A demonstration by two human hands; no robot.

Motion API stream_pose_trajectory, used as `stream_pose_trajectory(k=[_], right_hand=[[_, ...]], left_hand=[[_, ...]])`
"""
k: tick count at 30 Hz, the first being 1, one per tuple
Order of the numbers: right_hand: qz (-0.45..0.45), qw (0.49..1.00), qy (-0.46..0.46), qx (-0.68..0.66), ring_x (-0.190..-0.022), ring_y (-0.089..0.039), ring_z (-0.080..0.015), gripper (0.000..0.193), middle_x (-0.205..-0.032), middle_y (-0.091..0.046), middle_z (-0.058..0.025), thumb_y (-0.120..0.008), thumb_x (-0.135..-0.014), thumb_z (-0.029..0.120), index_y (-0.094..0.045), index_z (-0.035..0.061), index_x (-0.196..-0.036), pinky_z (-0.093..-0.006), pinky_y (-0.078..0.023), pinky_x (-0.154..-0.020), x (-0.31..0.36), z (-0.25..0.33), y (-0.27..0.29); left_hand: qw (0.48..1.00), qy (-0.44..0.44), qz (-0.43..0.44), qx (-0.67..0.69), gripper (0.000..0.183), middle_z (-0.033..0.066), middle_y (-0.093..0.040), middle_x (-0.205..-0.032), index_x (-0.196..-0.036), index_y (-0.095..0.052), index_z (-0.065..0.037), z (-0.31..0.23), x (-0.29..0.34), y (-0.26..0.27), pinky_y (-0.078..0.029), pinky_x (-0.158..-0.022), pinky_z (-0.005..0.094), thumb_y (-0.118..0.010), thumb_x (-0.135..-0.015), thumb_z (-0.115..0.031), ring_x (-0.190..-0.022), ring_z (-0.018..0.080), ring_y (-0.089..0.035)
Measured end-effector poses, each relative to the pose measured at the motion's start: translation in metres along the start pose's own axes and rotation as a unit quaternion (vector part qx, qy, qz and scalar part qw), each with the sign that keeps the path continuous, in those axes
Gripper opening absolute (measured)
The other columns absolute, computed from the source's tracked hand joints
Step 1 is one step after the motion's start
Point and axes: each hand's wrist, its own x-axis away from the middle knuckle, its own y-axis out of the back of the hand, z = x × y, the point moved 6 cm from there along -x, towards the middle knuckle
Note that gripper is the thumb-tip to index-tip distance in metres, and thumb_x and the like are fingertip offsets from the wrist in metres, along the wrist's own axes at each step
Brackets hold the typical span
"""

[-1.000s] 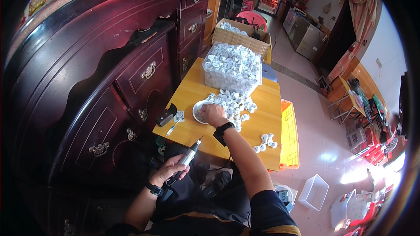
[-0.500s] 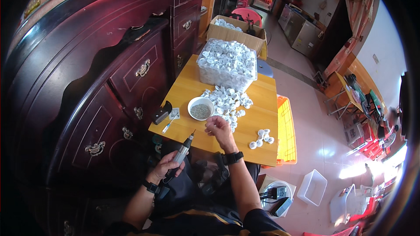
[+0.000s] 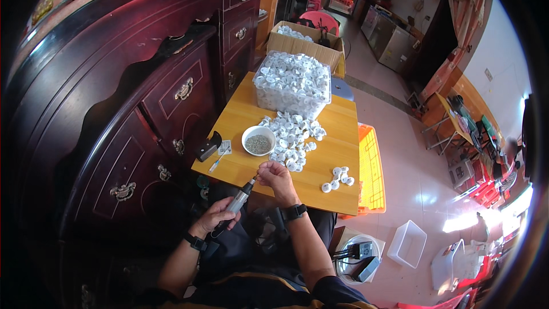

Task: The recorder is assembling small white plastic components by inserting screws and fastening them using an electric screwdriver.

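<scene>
My left hand is wrapped round a grey electric screwdriver, which tilts up with its tip toward the table. At that tip, the fingers of my right hand are pinched together; whatever is between them is too small to make out. Just beyond stands a white bowl holding many tiny metal pieces, probably screws. Beside it spreads a loose heap of small white round plastic parts. Several more white parts sit together near the table's right edge.
A clear plastic bin full of white parts stands at the table's far end, before a cardboard box. Left of the bowl lie a black holder and a small slim tool. Dark wooden drawers flank the left; an orange crate the right.
My right hand has moved left and slightly down, from near the bowl to the screwdriver's tip. The left hand keeps its hold on the screwdriver. The whole view has shifted slightly.
</scene>
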Motion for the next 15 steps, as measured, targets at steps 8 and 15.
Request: stream_pose_trajectory(k=[8, 15], right_hand=[[0.025, 1.000, 0.007, -0.001, -0.074, -0.065, -0.0095, 0.009, -0.086, -0.068, -0.0017, -0.067, -0.093, 0.008, -0.064, 0.0054, -0.101, -0.0231, -0.053, -0.068, -0.0082, -0.0068, 0.0071], [0.015, 1.000, -0.002, -0.019, -0.074, -0.066, -0.0084, 0.008, -0.086, -0.069, -0.0012, -0.068, -0.093, 0.009, -0.064, 0.0060, -0.099, -0.0220, -0.054, -0.069, -0.0093, -0.0052, 0.0076]], left_hand=[[1.000, 0.016, 0.003, 0.018, 0.045, 0.0044, -0.060, -0.087, -0.123, -0.050, -0.004, 0.0036, -0.0008, 0.0018, -0.048, -0.058, 0.0243, -0.067, -0.088, -0.028, -0.067, 0.0107, -0.058], [1.000, 0.009, 0.011, 0.013, 0.037, 0.0037, -0.059, -0.086, -0.119, -0.050, -0.004, 0.0033, -0.0043, 0.0035, -0.047, -0.057, 0.0224, -0.064, -0.091, -0.024, -0.066, 0.0093, -0.057]])
